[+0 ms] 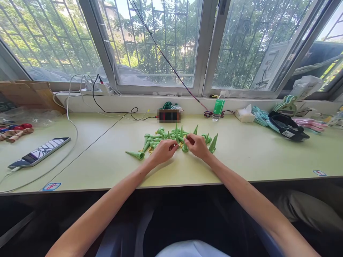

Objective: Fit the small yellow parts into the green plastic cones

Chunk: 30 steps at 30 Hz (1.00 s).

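A pile of green cone-shaped plastic spikes (171, 137) lies on the pale green table (241, 157), with small yellow pieces among them. My left hand (164, 150) rests at the near edge of the pile, fingers curled in a pinch on a small piece that I cannot name. My right hand (197, 144) is beside it, fingers closed on a green cone (184, 147) that stands on its wide end. One separate cone (135, 154) lies on its side to the left of the pile.
A phone (40, 151) on a white cable lies at the left. On the right are a green bottle (219, 106), a tissue pack (244, 115) and a black device (286, 126). A power strip (98, 91) sits on the sill, and a cardboard box (26, 93) stands far left.
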Each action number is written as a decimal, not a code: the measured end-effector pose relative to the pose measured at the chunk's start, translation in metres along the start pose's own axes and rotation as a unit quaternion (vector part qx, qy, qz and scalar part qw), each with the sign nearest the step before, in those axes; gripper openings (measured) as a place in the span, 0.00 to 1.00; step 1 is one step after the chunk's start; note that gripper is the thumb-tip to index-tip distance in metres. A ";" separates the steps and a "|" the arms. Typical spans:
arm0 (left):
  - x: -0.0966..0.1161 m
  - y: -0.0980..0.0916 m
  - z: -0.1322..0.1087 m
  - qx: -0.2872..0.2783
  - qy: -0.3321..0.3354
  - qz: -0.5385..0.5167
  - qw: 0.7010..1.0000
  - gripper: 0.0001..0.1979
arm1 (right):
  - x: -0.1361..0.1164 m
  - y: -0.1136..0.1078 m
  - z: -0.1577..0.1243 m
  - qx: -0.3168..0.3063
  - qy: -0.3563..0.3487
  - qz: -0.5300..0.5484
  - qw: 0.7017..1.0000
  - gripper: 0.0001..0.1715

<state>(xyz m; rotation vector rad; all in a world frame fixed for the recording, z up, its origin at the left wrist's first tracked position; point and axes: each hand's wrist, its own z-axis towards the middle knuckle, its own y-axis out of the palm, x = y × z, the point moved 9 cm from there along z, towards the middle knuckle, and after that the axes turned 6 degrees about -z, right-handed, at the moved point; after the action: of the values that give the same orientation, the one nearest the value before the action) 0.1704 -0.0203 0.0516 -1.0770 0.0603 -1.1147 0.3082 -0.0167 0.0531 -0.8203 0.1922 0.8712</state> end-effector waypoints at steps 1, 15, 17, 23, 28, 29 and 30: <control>0.000 0.000 0.000 0.001 0.000 0.001 1.000 0.11 | 0.000 0.000 0.000 -0.001 0.000 -0.002 1.000 0.14; -0.003 -0.020 -0.001 0.104 -0.024 0.001 0.994 0.12 | 0.007 0.001 -0.001 0.007 0.017 -0.030 0.999 0.11; -0.003 -0.026 -0.002 0.128 -0.029 0.002 0.991 0.12 | 0.008 -0.001 -0.001 0.012 0.032 -0.020 0.999 0.10; -0.005 -0.040 -0.005 0.191 -0.055 0.000 0.980 0.12 | 0.002 -0.021 -0.005 0.102 0.057 -0.007 0.993 0.10; -0.012 -0.047 -0.010 0.236 -0.088 -0.031 0.967 0.06 | -0.020 -0.005 -0.009 0.041 -0.023 0.002 0.999 0.11; -0.014 -0.048 -0.011 0.239 -0.094 -0.036 0.966 0.07 | -0.025 0.004 -0.010 0.005 -0.042 0.009 0.999 0.11; -0.015 -0.048 -0.011 0.241 -0.100 -0.039 0.965 0.08 | -0.029 0.012 -0.012 -0.027 -0.058 0.011 0.998 0.11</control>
<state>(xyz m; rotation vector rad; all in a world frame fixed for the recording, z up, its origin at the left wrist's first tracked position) 0.1237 -0.0177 0.0736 -0.7498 -0.3984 -1.0152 0.2825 -0.0385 0.0520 -0.8178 0.0768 0.9455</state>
